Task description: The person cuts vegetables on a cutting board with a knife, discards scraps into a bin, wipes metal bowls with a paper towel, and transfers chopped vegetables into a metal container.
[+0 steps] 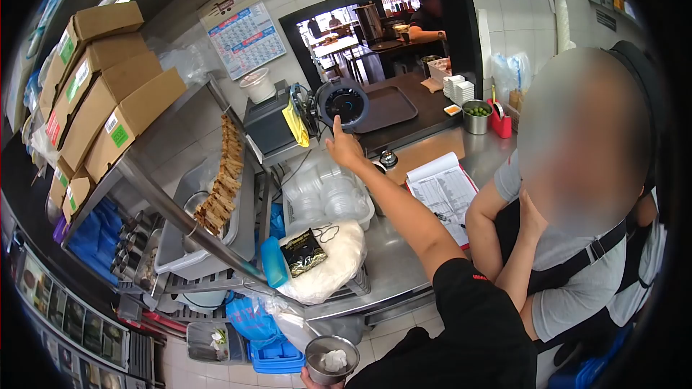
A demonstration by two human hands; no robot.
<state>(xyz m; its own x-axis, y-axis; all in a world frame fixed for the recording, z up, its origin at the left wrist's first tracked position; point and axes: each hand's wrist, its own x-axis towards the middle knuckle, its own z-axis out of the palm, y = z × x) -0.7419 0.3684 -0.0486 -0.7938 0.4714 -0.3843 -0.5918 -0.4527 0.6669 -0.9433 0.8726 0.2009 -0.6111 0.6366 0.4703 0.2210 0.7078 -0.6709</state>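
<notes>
My right hand (344, 148) reaches out over the counter with its index finger stretched. The fingertip is at the lower edge of a round black device with a dark screen (344, 104), apparently touching it. Nothing is held in that hand. Low at the bottom edge, my left hand (317, 382) grips a metal bowl (331, 349) with something white and crumpled inside; most of that hand is hidden or out of frame. Beside the device hang a yellow cloth (295, 126) and cables. A brown tray (389, 109) lies just behind it on the pass-through ledge.
A person in a grey shirt (569, 281) stands close on my right, arms folded. A clipboard with papers (447, 191), a call bell (388, 158) and a bowl of green fruit (476, 119) sit on the counter. Plastic containers (321, 191), a white bag (339, 259) and cardboard boxes (108, 94) are left.
</notes>
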